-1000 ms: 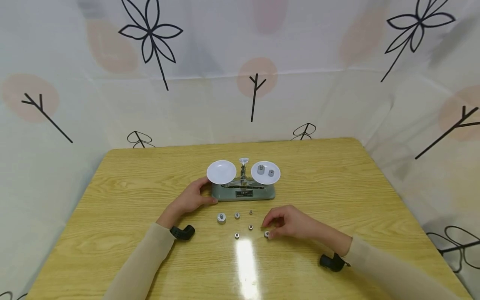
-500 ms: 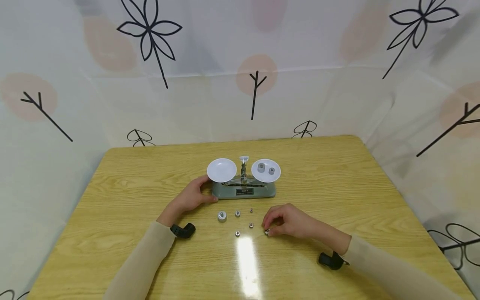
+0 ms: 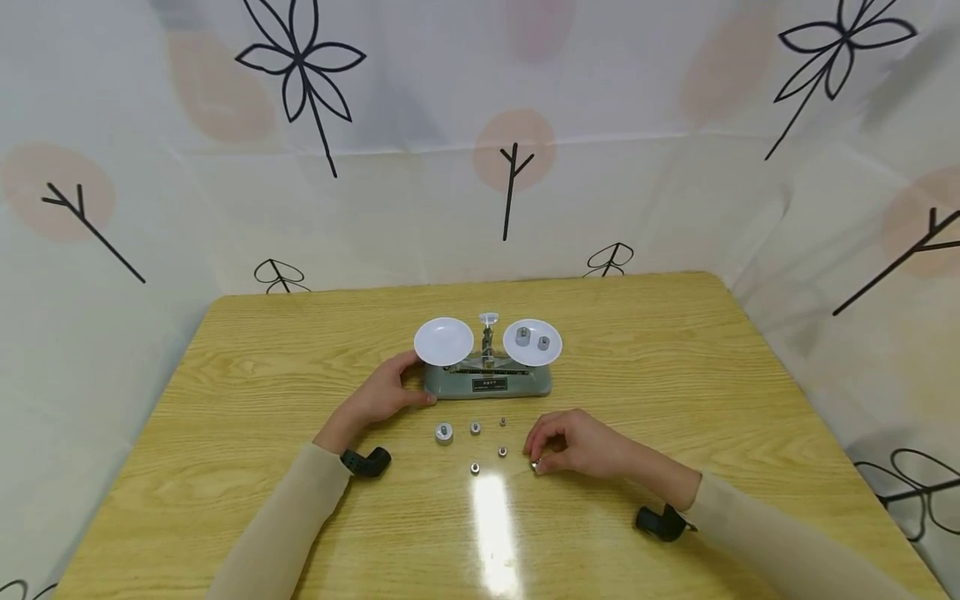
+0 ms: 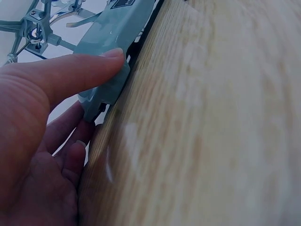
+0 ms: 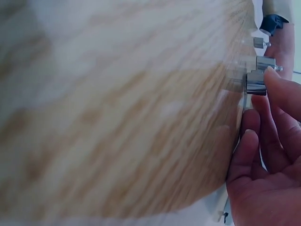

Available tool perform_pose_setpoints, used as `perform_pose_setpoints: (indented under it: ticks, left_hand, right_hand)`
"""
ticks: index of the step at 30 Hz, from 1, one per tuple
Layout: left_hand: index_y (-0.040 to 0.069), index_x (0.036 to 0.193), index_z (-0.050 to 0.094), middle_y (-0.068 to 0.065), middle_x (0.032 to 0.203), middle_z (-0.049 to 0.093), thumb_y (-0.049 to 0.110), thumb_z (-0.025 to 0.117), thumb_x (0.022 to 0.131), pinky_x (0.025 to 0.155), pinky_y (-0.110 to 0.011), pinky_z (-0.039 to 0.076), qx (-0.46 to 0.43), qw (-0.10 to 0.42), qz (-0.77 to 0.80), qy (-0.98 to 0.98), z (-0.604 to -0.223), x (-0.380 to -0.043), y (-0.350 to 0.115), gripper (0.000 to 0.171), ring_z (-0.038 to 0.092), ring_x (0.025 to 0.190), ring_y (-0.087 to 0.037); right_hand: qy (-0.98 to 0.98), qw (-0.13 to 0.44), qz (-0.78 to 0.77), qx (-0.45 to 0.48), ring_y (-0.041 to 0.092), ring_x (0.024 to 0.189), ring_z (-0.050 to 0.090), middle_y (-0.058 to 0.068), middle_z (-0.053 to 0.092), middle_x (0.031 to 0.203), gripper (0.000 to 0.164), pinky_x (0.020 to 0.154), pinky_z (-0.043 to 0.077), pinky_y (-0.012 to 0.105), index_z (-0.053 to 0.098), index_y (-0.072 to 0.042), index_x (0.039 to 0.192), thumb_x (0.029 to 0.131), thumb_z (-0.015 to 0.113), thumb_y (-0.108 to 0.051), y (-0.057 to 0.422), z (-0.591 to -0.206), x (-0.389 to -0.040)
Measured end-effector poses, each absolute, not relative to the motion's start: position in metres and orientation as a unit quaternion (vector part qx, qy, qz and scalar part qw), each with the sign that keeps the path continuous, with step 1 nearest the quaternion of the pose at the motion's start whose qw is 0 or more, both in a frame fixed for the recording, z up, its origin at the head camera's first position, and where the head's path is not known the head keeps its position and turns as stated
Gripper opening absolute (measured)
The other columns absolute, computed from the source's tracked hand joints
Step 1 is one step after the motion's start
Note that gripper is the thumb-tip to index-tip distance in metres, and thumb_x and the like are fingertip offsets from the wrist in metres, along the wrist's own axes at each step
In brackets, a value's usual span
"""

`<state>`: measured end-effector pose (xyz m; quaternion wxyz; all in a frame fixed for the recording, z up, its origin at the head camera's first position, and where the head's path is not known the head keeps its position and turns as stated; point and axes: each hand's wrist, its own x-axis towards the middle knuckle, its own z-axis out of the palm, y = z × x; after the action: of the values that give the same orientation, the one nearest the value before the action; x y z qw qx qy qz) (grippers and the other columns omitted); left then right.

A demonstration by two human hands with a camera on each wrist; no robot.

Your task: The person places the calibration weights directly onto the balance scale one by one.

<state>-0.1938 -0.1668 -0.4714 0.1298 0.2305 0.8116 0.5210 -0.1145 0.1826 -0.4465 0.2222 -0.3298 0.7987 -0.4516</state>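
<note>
A balance scale (image 3: 489,383) with a grey-green base and two white pans stands on the table. My left hand (image 3: 384,390) grips the left end of its base, thumb on the front face and fingers round the end, as the left wrist view shows. The left pan (image 3: 443,341) holds nothing. Two metal weights, one larger (image 3: 522,336) and one smaller (image 3: 543,342), sit on the right pan. In front of the scale, my right hand (image 3: 581,446) pinches a small metal weight (image 5: 256,84) between thumb and fingers, low at the tabletop; in the head view its fingers partly hide it.
Several more weights stand on the wooden table (image 3: 645,350) before the scale: a large one (image 3: 444,433), a mid-size one (image 3: 476,427) and smaller ones (image 3: 502,452). Patterned cloth (image 3: 420,217) hangs behind and beside the table.
My right thumb and fingers have closed together on the small weight. My left hand stays at the scale's base. The scale and other weights have not moved.
</note>
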Motion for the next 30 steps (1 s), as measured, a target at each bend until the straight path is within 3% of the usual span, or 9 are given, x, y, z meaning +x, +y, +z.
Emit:
perform_pose_setpoints:
  ticks: [7, 20, 30]
  left_hand:
    - [0.002, 0.145, 0.047, -0.016, 0.147, 0.047, -0.005, 0.078, 0.082, 0.115, -0.051, 0.027, 0.227, 0.131, 0.522, 0.811, -0.458, -0.186, -0.163, 0.071, 0.037, 0.14, -0.032]
    - [0.013, 0.146, 0.049, -0.005, 0.146, 0.049, 0.006, 0.081, 0.083, 0.115, -0.048, 0.029, 0.234, 0.129, 0.518, 0.812, -0.47, -0.193, -0.167, 0.071, 0.038, 0.139, -0.024]
    - [0.013, 0.147, 0.047, -0.005, 0.148, 0.048, 0.007, 0.081, 0.083, 0.114, -0.047, 0.03, 0.236, 0.13, 0.508, 0.818, -0.47, -0.193, -0.168, 0.073, 0.038, 0.14, -0.024]
  right_hand:
    - [0.794, 0.241, -0.458, -0.319, 0.014, 0.092, 0.063, 0.0, 0.07, 0.105, 0.01, 0.08, 0.054, 0.028, 0.071, -0.014, 0.088, 0.088, 0.075, -0.005, 0.185, -0.445, -0.115]
    - [0.796, 0.254, -0.455, -0.307, 0.014, 0.087, 0.063, 0.001, 0.073, 0.105, 0.005, 0.077, 0.055, 0.028, 0.072, -0.01, 0.095, 0.091, 0.073, -0.009, 0.191, -0.432, -0.119]
    - [0.787, 0.244, -0.471, -0.316, 0.017, 0.084, 0.068, 0.007, 0.074, 0.102, 0.004, 0.074, 0.057, 0.03, 0.073, -0.008, 0.093, 0.09, 0.075, -0.008, 0.194, -0.424, -0.122]
